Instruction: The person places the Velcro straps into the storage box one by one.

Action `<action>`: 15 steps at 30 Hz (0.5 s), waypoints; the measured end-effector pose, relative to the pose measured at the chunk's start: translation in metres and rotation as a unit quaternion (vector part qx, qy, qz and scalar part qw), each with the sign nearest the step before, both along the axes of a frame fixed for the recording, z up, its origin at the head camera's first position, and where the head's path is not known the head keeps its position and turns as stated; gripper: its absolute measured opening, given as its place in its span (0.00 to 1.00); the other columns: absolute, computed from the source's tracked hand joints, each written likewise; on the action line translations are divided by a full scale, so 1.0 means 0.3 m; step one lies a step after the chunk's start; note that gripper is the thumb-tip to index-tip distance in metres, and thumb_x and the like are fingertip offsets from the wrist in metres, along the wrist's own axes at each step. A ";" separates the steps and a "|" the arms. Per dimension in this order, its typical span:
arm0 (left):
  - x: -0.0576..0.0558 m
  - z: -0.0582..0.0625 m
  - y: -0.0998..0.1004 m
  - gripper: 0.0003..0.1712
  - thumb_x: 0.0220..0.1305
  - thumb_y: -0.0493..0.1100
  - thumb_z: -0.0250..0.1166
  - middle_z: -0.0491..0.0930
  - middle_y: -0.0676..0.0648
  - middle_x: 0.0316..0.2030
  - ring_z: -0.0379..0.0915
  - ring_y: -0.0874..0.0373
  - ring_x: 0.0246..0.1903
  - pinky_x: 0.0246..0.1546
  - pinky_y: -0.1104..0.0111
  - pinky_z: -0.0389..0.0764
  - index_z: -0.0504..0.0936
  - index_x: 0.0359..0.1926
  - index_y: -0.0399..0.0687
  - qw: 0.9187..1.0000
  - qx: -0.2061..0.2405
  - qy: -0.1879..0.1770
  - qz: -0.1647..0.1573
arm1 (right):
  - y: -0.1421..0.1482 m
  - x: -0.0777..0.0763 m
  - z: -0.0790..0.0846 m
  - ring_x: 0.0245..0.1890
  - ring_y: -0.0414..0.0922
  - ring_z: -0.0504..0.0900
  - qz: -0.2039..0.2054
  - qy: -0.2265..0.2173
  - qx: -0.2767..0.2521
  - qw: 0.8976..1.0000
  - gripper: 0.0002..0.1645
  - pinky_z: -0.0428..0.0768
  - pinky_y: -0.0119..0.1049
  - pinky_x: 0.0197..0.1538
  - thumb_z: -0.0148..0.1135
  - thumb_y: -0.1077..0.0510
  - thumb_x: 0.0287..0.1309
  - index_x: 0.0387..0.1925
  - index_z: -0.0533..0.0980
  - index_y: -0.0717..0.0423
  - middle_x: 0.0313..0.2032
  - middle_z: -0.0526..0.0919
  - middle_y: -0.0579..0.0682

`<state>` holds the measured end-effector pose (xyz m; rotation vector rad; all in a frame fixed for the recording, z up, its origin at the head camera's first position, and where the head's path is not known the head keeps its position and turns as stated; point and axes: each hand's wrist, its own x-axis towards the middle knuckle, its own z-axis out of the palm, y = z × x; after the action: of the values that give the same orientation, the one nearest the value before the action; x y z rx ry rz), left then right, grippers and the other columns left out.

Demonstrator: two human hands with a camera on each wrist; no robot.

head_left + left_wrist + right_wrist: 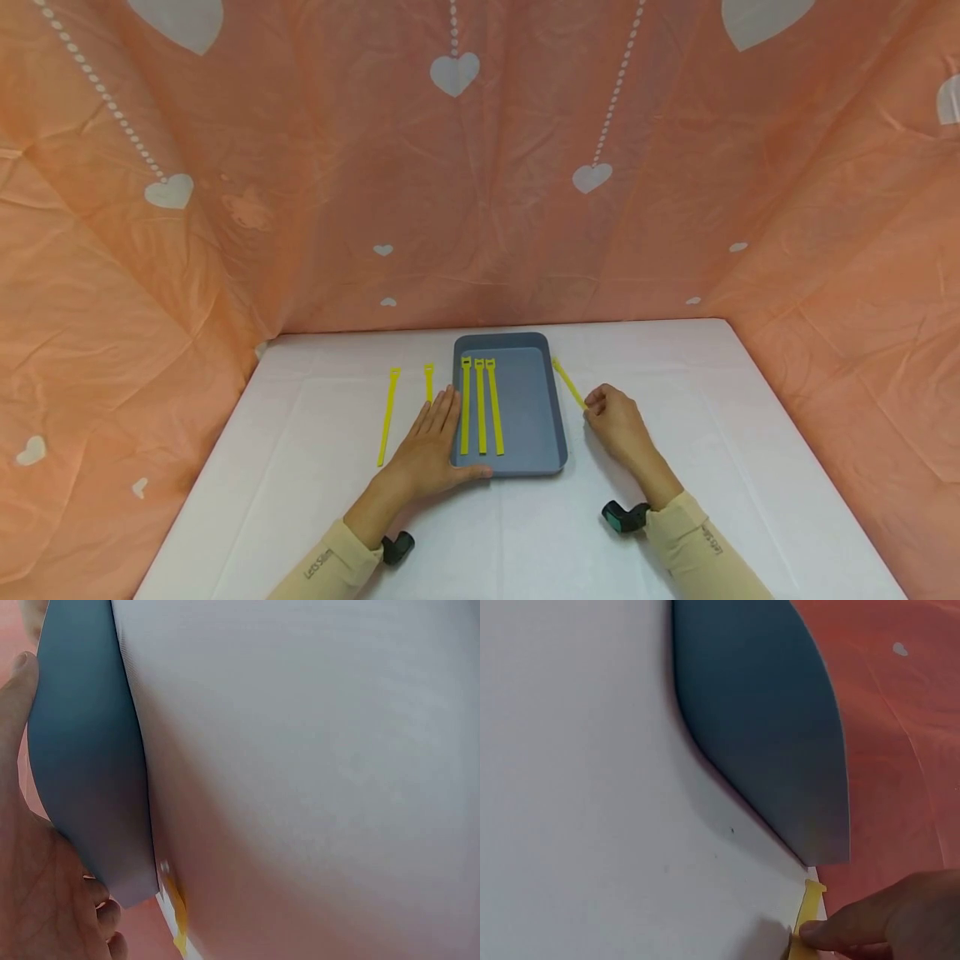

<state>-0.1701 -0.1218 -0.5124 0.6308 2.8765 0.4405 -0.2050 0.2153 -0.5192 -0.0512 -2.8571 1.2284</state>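
Observation:
A grey rectangular tray point(528, 417) lies on the table with three yellow cable straps point(481, 408) side by side in its left half. My left hand point(431, 454) rests against the tray's near left corner, fingers straight along the left rim and thumb point(21, 682) at the near wall. To the right of the tray, my right hand point(618, 421) pinches the near end of another yellow cable strap point(568, 383) between thumb and fingers. That strap slants away from the hand, its slotted head close to the tray's right wall.
Left of the tray lie two more yellow straps, one at the far left point(387, 417) and one point(429, 379) partly hidden behind the left fingers. White cloth covers the table point(705, 400). An orange curtain point(510, 208) with white hearts surrounds its back and sides.

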 end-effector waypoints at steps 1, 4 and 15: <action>0.000 -0.001 0.000 0.77 0.61 0.83 0.64 0.34 0.39 0.87 0.31 0.43 0.86 0.85 0.49 0.40 0.39 0.87 0.37 1.000 0.003 0.001 0.000 | 0.001 -0.001 0.001 0.34 0.49 0.81 0.000 -0.004 -0.006 1.000 0.06 0.78 0.39 0.39 0.65 0.68 0.63 0.42 0.81 0.65 0.33 0.84 0.54; 0.000 -0.002 -0.001 0.77 0.61 0.83 0.64 0.34 0.39 0.87 0.31 0.43 0.86 0.85 0.49 0.40 0.39 0.87 0.37 1.000 0.003 -0.001 -0.001 | 0.006 -0.006 -0.002 0.35 0.48 0.79 -0.001 -0.014 -0.023 1.000 0.10 0.76 0.37 0.39 0.62 0.68 0.65 0.47 0.80 0.67 0.35 0.84 0.55; 0.001 -0.004 0.001 0.77 0.60 0.84 0.63 0.33 0.40 0.87 0.30 0.44 0.86 0.85 0.50 0.39 0.39 0.87 0.39 1.000 0.003 0.003 0.003 | 0.019 -0.027 -0.003 0.38 0.41 0.81 -0.023 -0.071 -0.155 0.985 0.20 0.80 0.27 0.37 0.62 0.67 0.72 0.61 0.80 0.72 0.45 0.86 0.60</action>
<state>-0.1699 -0.1215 -0.5135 0.6248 2.8858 0.4476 -0.2130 0.2209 -0.5202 -0.2195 -2.7266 1.7128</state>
